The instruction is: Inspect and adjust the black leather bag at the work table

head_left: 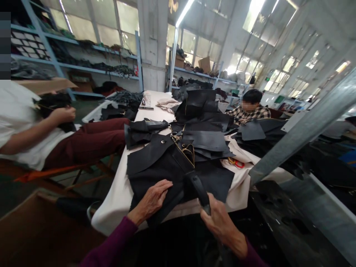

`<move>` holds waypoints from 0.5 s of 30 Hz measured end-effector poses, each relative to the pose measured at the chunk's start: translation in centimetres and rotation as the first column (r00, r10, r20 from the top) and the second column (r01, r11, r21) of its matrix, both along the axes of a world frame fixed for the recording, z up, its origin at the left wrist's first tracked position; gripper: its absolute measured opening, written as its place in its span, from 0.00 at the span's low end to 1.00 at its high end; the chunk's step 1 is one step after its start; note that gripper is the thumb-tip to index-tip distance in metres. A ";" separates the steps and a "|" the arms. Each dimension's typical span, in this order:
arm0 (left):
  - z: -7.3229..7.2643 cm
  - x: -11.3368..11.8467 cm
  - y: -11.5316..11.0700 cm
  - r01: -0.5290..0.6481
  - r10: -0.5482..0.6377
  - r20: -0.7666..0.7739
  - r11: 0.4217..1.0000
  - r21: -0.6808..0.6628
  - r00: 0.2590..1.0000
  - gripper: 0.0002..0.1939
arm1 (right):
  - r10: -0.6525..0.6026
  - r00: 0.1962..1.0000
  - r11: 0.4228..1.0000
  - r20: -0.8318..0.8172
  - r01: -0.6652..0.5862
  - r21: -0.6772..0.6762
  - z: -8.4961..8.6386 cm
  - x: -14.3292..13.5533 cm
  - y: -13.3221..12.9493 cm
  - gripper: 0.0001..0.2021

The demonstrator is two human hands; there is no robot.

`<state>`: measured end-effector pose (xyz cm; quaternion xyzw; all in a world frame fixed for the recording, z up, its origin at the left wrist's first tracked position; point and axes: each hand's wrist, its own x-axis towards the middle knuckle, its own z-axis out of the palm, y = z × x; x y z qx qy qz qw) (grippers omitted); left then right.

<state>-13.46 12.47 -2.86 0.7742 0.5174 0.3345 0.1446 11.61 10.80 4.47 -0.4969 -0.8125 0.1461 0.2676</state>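
Observation:
My left hand (153,199) lies flat with fingers spread on a black fabric piece (155,174) at the near end of a white table (115,196). My right hand (219,220) is closed around the near end of a black strap (198,187) that runs away from me toward a gold chain (187,148). Both sleeves are purple. More black cut pieces (205,139) are stacked further along the table.
A person in a white top and dark red trousers (91,139) sits at the left holding dark material. Another person in a checked shirt (251,111) sits across the table. Orange-handled scissors (236,162) lie at right. A grey metal post (303,128) slants across the right. Blue shelving (83,68) lines the back.

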 end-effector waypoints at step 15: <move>-0.7 0.8 0.1 -0.015 0.016 -0.082 1.000 0.021 0.996 0.16 | 0.010 0.999 0.982 -0.049 -0.019 -0.190 0.1 2.4 -2.2 0.08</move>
